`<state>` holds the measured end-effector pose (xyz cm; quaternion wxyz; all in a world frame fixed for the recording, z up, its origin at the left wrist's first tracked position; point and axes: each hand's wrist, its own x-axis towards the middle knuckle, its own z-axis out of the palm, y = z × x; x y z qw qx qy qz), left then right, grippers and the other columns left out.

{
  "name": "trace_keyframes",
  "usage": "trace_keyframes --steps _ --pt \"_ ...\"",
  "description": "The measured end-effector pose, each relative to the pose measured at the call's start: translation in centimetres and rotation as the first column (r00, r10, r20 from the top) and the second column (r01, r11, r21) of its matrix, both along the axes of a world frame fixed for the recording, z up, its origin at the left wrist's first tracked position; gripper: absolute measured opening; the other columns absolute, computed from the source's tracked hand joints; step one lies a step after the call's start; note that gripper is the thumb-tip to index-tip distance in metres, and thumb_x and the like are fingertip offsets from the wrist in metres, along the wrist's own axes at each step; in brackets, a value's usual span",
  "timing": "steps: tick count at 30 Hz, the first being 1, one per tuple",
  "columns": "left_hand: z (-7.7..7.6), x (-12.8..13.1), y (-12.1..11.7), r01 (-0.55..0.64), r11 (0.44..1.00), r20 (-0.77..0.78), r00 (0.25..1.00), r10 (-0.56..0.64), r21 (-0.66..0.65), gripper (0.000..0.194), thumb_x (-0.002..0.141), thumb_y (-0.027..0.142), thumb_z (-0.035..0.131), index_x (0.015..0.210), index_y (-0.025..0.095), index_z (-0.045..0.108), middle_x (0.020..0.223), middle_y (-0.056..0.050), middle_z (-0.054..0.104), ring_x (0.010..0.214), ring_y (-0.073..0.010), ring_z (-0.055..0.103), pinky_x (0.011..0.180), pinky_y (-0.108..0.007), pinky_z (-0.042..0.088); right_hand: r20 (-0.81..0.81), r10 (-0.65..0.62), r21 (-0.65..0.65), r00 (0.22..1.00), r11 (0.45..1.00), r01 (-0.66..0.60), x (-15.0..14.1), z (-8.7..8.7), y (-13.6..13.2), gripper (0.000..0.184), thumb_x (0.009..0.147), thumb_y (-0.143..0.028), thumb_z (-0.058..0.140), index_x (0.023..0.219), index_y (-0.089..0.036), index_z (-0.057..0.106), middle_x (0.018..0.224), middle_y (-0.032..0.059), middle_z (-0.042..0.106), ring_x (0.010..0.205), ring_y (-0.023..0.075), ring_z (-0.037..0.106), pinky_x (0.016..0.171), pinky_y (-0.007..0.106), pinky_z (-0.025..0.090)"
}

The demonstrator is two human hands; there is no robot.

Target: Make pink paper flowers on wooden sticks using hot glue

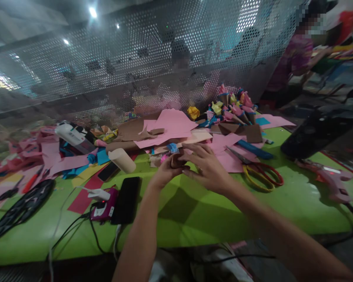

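Above the middle of the green table, both hands meet around a small piece of rolled brown paper (176, 159). My left hand (166, 174) is closed around its lower part, thumb and fingers wrapped on it. From the right, my right hand (207, 167) curves its fingers over the top of the same piece, closed on it. A crumpled blue bit (173, 147) and a pink bit (164, 158) show just beyond the fingers; whether they belong to the held paper I cannot tell. Much of the brown piece is hidden by the fingers.
Scissors (260, 176) and a pink glue gun (331, 178) lie to the right. Phone (126, 199), purple power adapter (105, 209) and cables lie left. Behind are pink paper sheets (172, 125), a cardboard tube (122, 160), paper flowers (235, 107) and a perforated metal screen (135, 58).
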<state>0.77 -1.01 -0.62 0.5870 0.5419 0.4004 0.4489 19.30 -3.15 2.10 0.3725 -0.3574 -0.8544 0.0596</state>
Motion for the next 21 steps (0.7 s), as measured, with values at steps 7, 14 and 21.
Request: trace_keyframes --steps 7,14,21 --pt "0.3 -0.1 -0.1 -0.056 0.997 -0.033 0.998 0.054 -0.057 0.067 0.053 0.037 0.091 0.114 0.022 0.067 0.114 -0.007 0.074 0.111 -0.0245 0.066 0.092 -0.034 0.053 -0.039 -0.004 -0.034 0.999 0.999 0.003 0.2 -0.1 0.6 0.03 0.09 -0.029 0.063 0.12 -0.025 0.067 0.142 0.0122 0.058 0.13 0.0311 0.053 0.106 0.053 0.042" --pt "1.1 -0.1 -0.3 -0.145 0.989 -0.075 0.987 0.144 -0.003 0.046 0.054 0.039 0.091 0.089 0.017 0.071 0.089 -0.003 0.074 0.086 -0.0156 0.065 0.078 -0.026 0.05 -0.322 -0.074 -0.004 0.944 0.997 0.077 1.5 0.1 1.6 0.024 0.091 -0.027 0.06 0.113 -0.026 0.07 0.122 0.0094 0.07 0.12 0.0286 0.06 0.102 0.048 0.046" --pt "2.6 -2.6 -0.3 -0.323 0.945 0.223 0.926 0.303 0.057 0.045 0.054 0.048 0.091 0.075 0.017 0.066 0.063 0.004 0.06 0.055 -0.0055 0.05 0.052 -0.018 0.039 -0.461 -0.179 -0.062 0.869 0.984 0.17 2.8 0.0 2.9 0.024 0.088 -0.026 0.059 0.109 -0.025 0.071 0.112 0.0073 0.072 0.11 0.0274 0.064 0.099 0.046 0.048"
